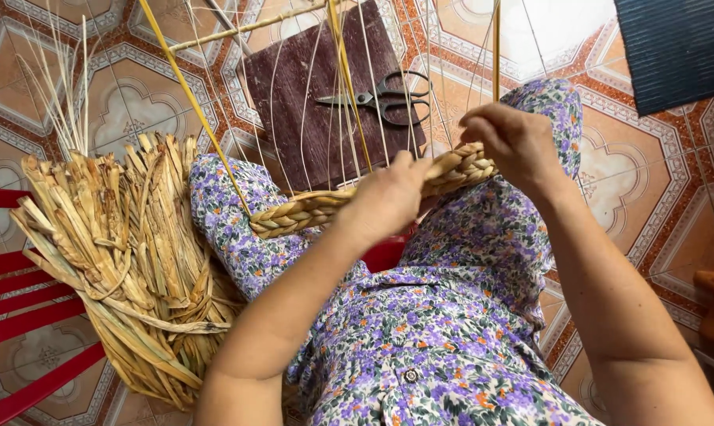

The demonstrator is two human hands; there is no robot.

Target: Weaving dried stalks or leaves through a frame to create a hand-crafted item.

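Observation:
A thick braided rim of dried straw (309, 209) runs across my lap over the floral dress (451, 315). My left hand (384, 201) grips the braid near its middle. My right hand (515, 142) pinches the braid's right end (463, 167) and a thin upright cane (496, 47). Several thin wire and yellow cane uprights (345, 71) rise from the braid, forming a frame.
A bundle of dried straw strips (128, 252) lies at my left, partly on a red plastic stool (25, 315). Black scissors (384, 99) rest on a dark wooden board (309, 102) on the patterned tile floor. A dark ribbed mat (676, 47) is at the top right.

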